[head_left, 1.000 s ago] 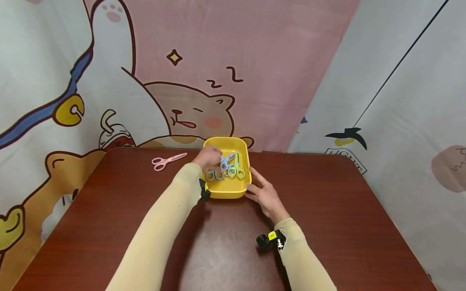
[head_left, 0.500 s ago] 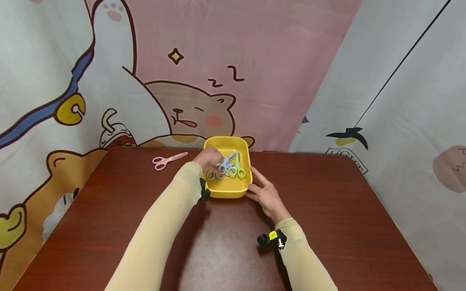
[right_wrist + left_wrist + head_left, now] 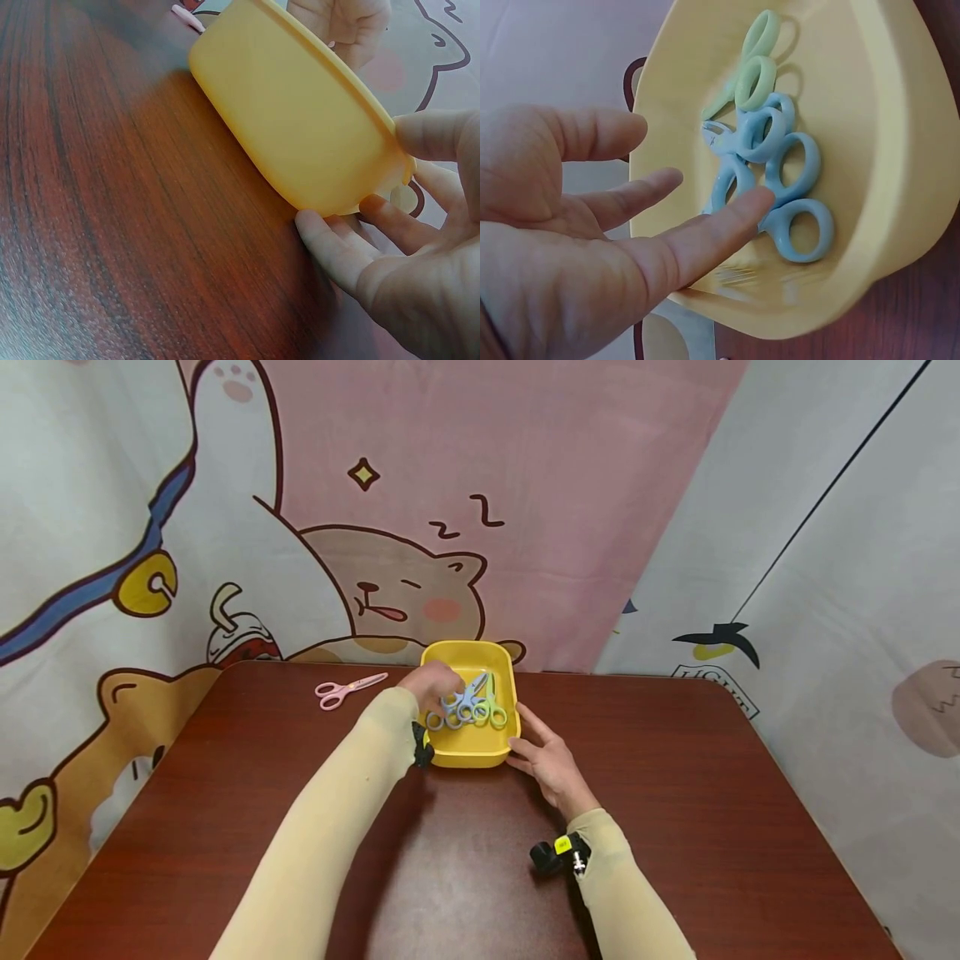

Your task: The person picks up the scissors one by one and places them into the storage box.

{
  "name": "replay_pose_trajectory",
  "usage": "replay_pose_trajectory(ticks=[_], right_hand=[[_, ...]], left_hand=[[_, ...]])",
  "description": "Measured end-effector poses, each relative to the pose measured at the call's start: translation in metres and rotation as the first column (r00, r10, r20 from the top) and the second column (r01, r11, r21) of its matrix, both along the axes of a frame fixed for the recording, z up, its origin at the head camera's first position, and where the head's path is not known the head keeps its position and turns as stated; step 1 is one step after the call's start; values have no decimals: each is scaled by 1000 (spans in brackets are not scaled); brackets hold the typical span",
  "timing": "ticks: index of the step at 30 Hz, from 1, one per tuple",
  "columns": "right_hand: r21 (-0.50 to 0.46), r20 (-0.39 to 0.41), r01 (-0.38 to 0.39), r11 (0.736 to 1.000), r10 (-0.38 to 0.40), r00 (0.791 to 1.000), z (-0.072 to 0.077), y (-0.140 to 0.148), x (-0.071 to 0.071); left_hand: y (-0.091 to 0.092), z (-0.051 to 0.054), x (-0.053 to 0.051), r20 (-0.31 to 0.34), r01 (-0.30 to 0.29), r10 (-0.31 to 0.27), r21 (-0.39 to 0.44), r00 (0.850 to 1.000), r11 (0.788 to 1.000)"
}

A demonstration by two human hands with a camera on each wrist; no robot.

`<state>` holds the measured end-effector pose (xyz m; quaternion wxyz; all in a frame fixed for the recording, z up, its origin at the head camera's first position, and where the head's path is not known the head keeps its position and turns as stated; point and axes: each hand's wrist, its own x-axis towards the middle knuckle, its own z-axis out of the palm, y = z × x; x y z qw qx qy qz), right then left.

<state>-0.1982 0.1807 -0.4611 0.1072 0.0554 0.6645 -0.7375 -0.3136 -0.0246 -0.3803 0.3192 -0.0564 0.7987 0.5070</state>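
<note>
A yellow plastic basket point(image 3: 468, 760) stands near the table's far edge. Inside lie overlapping blue scissors point(image 3: 471, 700) and a pair of light-green scissors point(image 3: 492, 706). My left hand point(image 3: 432, 683) hangs over the basket's left side, and in the left wrist view its fingers are spread beside the blue scissors point(image 3: 767, 142) without gripping them; one fingertip overlaps their handles, so contact is unclear. My right hand point(image 3: 552, 768) touches the basket's right side with extended fingers. The right wrist view has its thumb at the rim and other fingertips against the lower wall of the basket point(image 3: 300, 112).
Pink scissors point(image 3: 347, 691) lie on the brown table point(image 3: 660, 793), left of the basket. A cartoon-printed cloth point(image 3: 555, 527) hangs just behind the table's far edge. Each wrist carries a small black camera, such as the right wrist's camera point(image 3: 551, 856).
My left hand has shifted slightly right and up, and the uppermost blue scissors lie a little nearer in the basket. The right hand keeps its place at the basket's side.
</note>
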Motion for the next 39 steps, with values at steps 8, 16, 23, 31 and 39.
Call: replay_pose_trajectory(ticks=[8, 16, 23, 31, 39], right_hand=[[4, 2, -1, 1000, 1, 1000, -1, 0, 0], [-1, 3, -10, 1000, 10, 1000, -4, 1, 0], [6, 9, -4, 1000, 4, 1000, -4, 1, 0], [23, 16, 3, 1000, -3, 1000, -2, 1, -1], [9, 12, -3, 1000, 3, 1000, -2, 1, -1]], left_hand=[[1, 0, 1, -9, 35, -35, -33, 999, 999], [-3, 4, 4, -12, 63, -63, -32, 998, 998], [-8, 2, 6, -18, 73, -72, 27, 997, 997], [-16, 2, 7, -59, 106, -103, 60, 993, 993], [-25, 1, 14, -140, 171, -163, 46, 977, 984]])
